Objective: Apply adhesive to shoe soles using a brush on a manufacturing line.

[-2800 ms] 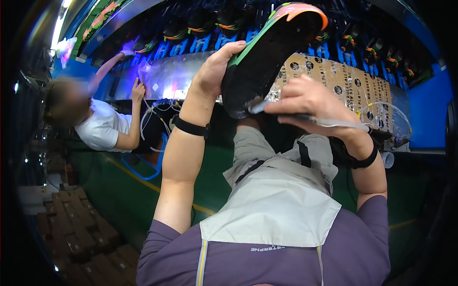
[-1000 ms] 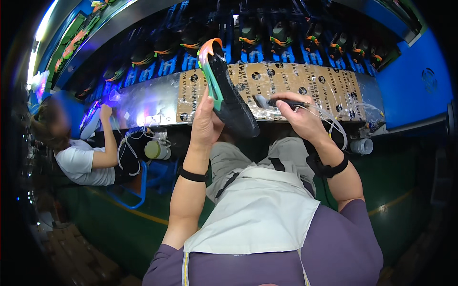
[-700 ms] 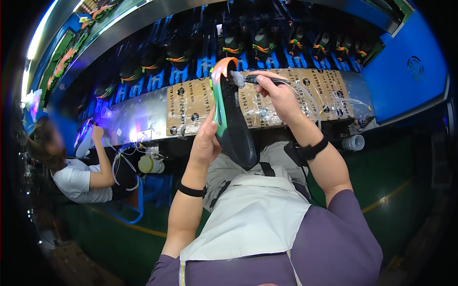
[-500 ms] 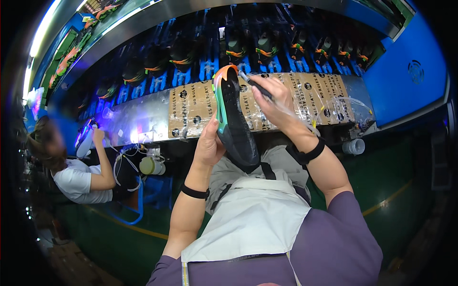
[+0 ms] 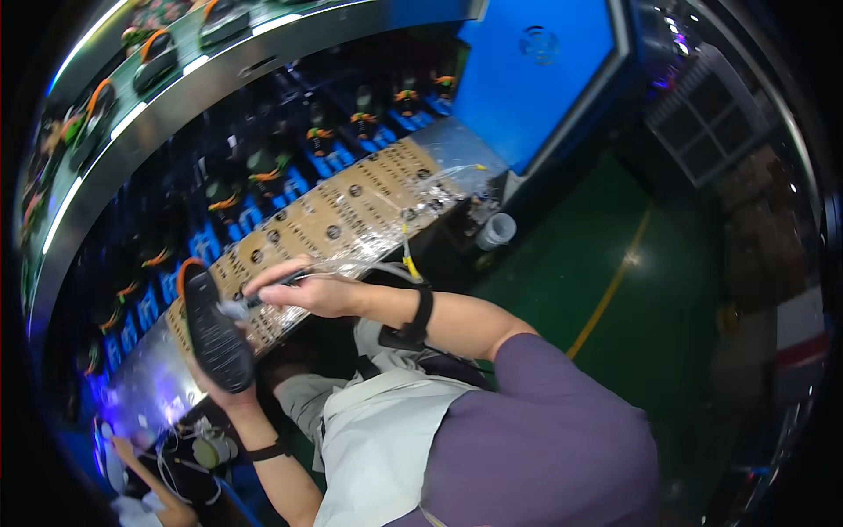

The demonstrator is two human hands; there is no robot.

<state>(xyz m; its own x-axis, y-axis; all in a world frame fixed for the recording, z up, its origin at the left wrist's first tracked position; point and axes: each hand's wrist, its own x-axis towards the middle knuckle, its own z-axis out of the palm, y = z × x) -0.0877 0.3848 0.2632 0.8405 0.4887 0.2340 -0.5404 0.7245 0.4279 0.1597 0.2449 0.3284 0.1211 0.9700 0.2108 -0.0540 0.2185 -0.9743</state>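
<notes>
My left hand (image 5: 230, 393) grips a shoe (image 5: 213, 329) from below, its black underside turned up toward me and an orange rim showing at the far end. My right hand (image 5: 325, 293) is closed round a dark-handled brush (image 5: 285, 279) joined to a clear hose. The pale, blurred brush tip lies at the edge of the shoe's underside; whether it touches cannot be made out. Most of my left fingers are hidden beneath the shoe.
Brown printed cardboard (image 5: 351, 206) covers the metal bench. Behind it stand several dark shoes on blue holders; more lie on the upper green belt (image 5: 189, 44). A white cup (image 5: 497, 230) hangs at the bench end, beside a blue panel (image 5: 562, 79). Another person's arm (image 5: 154, 479) shows lower left.
The whole view has swung to the right. The shoe has turned so its underside faces up more, and the brush has shifted from its far tip to its side.
</notes>
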